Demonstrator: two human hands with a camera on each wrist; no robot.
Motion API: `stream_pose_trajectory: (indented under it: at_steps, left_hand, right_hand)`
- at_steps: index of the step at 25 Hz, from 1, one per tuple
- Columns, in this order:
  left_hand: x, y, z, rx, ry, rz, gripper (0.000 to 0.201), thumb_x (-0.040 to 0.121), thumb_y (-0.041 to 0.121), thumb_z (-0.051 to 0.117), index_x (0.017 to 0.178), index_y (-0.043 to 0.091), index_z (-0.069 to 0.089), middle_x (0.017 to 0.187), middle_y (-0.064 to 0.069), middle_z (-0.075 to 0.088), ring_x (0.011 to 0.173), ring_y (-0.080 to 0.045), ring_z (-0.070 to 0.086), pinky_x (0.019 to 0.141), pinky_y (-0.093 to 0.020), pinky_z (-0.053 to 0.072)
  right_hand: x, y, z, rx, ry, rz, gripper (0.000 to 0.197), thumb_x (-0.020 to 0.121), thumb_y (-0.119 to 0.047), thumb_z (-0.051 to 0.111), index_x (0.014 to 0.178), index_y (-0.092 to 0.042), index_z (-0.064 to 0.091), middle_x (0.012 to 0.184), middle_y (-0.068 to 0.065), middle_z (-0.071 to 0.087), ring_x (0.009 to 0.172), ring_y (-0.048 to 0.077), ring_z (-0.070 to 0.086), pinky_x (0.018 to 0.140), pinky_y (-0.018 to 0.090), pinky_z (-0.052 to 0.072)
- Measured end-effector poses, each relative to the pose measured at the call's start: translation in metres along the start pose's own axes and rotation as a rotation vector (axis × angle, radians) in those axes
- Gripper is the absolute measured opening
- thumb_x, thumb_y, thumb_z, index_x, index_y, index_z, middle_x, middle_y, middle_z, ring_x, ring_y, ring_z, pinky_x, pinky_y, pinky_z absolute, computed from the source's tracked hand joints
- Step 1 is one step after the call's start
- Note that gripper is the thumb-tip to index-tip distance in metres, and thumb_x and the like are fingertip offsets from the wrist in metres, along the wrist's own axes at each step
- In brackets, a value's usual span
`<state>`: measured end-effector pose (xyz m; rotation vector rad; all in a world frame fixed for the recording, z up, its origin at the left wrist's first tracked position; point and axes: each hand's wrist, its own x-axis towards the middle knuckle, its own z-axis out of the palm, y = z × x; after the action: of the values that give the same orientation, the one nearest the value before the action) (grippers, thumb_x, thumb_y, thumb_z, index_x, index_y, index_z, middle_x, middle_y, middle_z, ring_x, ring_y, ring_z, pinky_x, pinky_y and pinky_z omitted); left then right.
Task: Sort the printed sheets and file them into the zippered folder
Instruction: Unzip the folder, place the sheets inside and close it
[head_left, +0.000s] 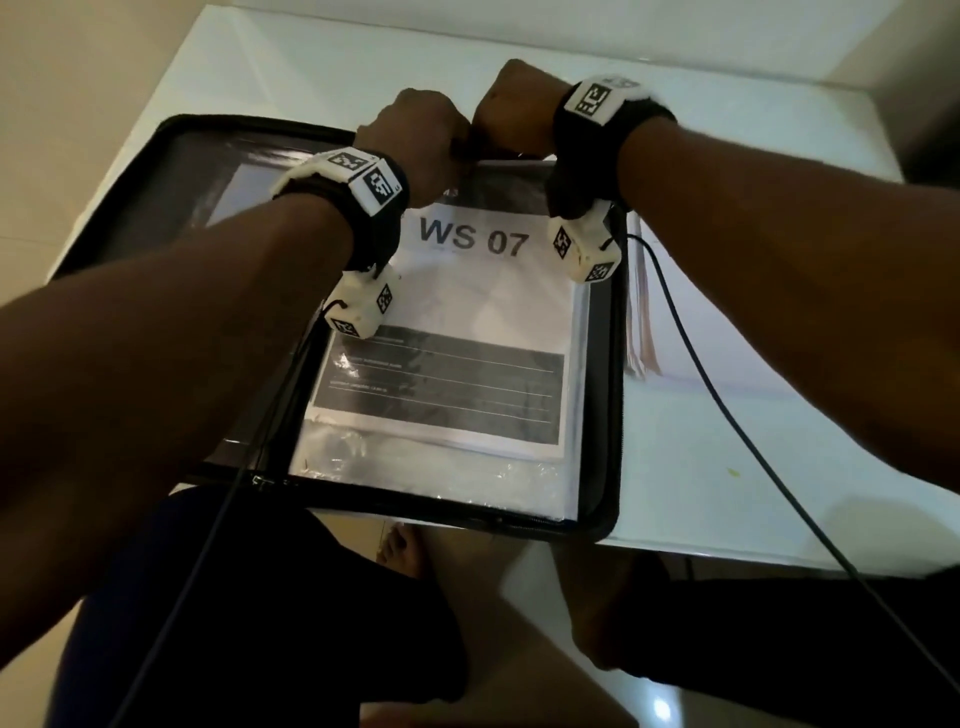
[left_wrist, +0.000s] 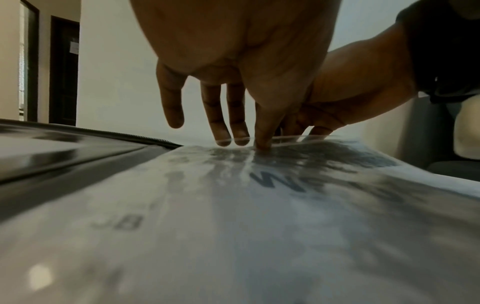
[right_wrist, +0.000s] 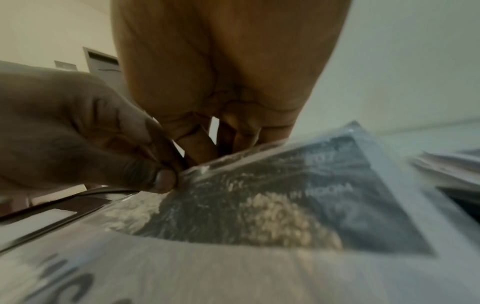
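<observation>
The black zippered folder lies open on the white table. Its right half holds clear plastic sleeves with a printed sheet headed "WS 07" in the top one. Both hands meet at the sleeve's far edge. My left hand pinches that plastic edge between thumb and forefinger, its other fingers hanging straight. My right hand is right beside it, fingers curled down onto the same edge. The right fingertips are hidden behind the plastic.
A stack of loose printed sheets lies on the table just right of the folder. The folder's left half lies flat with a shiny inner pocket. Wrist-camera cables trail across the table edge. My legs and bare feet are below.
</observation>
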<state>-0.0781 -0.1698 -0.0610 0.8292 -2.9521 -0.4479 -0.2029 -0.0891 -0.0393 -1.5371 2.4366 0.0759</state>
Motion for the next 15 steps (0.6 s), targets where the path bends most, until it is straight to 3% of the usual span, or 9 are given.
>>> stream_pose_trajectory:
  at_steps: [2, 5, 7, 8, 10, 11, 13, 14, 15]
  left_hand:
    - [-0.001, 0.001, 0.002, 0.019, 0.019, 0.005, 0.023, 0.098, 0.025, 0.064, 0.113, 0.016, 0.077, 0.108, -0.016, 0.062, 0.103, -0.041, 0.064, 0.086, -0.051, 0.057]
    - [0.004, -0.002, 0.006, -0.001, 0.053, -0.045, 0.028, 0.096, 0.032, 0.067, 0.116, 0.013, 0.073, 0.123, -0.016, 0.058, 0.108, -0.037, 0.062, 0.086, -0.05, 0.055]
    - [0.006, -0.002, 0.007, -0.005, 0.058, -0.051, 0.034, 0.095, 0.034, 0.068, 0.116, 0.008, 0.072, 0.12, -0.018, 0.059, 0.105, -0.037, 0.064, 0.082, -0.044, 0.054]
    - [0.007, -0.002, 0.006, 0.002, 0.06, -0.03, 0.032, 0.095, 0.032, 0.068, 0.114, 0.007, 0.074, 0.118, -0.02, 0.06, 0.104, -0.039, 0.064, 0.08, -0.042, 0.053]
    - [0.006, -0.001, 0.006, 0.017, 0.058, 0.012, 0.026, 0.097, 0.029, 0.069, 0.111, 0.008, 0.076, 0.118, -0.022, 0.06, 0.107, -0.04, 0.063, 0.081, -0.042, 0.052]
    - [0.006, -0.001, 0.005, 0.026, 0.05, 0.027, 0.026, 0.098, 0.028, 0.068, 0.114, 0.01, 0.076, 0.12, -0.022, 0.059, 0.11, -0.04, 0.062, 0.083, -0.043, 0.052]
    - [0.005, 0.0, 0.006, 0.027, 0.045, 0.036, 0.026, 0.099, 0.027, 0.067, 0.12, 0.016, 0.076, 0.127, -0.021, 0.056, 0.117, -0.039, 0.059, 0.089, -0.044, 0.052]
    - [0.004, 0.001, 0.006, 0.022, 0.044, 0.04, 0.026, 0.1, 0.026, 0.066, 0.122, 0.017, 0.075, 0.129, -0.021, 0.055, 0.119, -0.039, 0.058, 0.091, -0.043, 0.05]
    - [0.003, 0.002, 0.006, 0.013, 0.039, 0.038, 0.026, 0.101, 0.024, 0.063, 0.123, 0.016, 0.074, 0.131, -0.022, 0.055, 0.12, -0.038, 0.057, 0.092, -0.041, 0.048]
  right_hand:
    - [-0.003, 0.0, 0.0, 0.07, -0.014, 0.085, 0.031, 0.102, -0.016, 0.049, 0.12, 0.003, 0.066, 0.1, 0.016, 0.062, 0.086, 0.028, 0.059, 0.077, 0.035, 0.046]
    - [-0.009, 0.001, 0.004, 0.141, 0.035, 0.086, 0.036, 0.101, -0.028, 0.046, 0.123, -0.007, 0.066, 0.134, 0.02, 0.055, 0.118, 0.038, 0.058, 0.099, 0.041, 0.047]
    - [-0.016, -0.004, 0.006, 0.281, 0.03, 0.118, 0.036, 0.099, -0.033, 0.048, 0.116, -0.01, 0.07, 0.119, 0.014, 0.068, 0.11, 0.028, 0.066, 0.098, 0.039, 0.052]
    - [-0.02, -0.007, 0.006, 0.289, 0.009, 0.11, 0.033, 0.1, -0.031, 0.048, 0.107, -0.01, 0.072, 0.099, 0.008, 0.075, 0.095, 0.019, 0.072, 0.094, 0.038, 0.055]
    - [-0.015, -0.003, 0.012, 0.372, 0.021, 0.164, 0.025, 0.099, -0.029, 0.049, 0.088, -0.015, 0.067, 0.063, -0.006, 0.072, 0.061, -0.001, 0.069, 0.084, 0.033, 0.058]
    - [-0.012, -0.001, 0.013, 0.41, 0.041, 0.165, 0.023, 0.098, -0.03, 0.05, 0.088, -0.017, 0.066, 0.063, -0.005, 0.071, 0.055, -0.002, 0.067, 0.077, 0.028, 0.059]
    - [-0.019, 0.0, 0.011, 0.445, 0.003, 0.136, 0.024, 0.097, -0.027, 0.052, 0.104, -0.013, 0.07, 0.074, -0.001, 0.072, 0.056, 0.003, 0.068, 0.057, 0.018, 0.054]
    - [-0.022, 0.001, 0.009, 0.424, -0.02, 0.126, 0.025, 0.099, -0.023, 0.052, 0.111, -0.011, 0.07, 0.082, 0.0, 0.074, 0.062, 0.006, 0.07, 0.056, 0.017, 0.053]
    - [-0.025, 0.003, 0.01, 0.36, -0.033, 0.076, 0.026, 0.1, -0.019, 0.053, 0.117, -0.009, 0.07, 0.093, 0.004, 0.076, 0.076, 0.012, 0.073, 0.067, 0.022, 0.056]
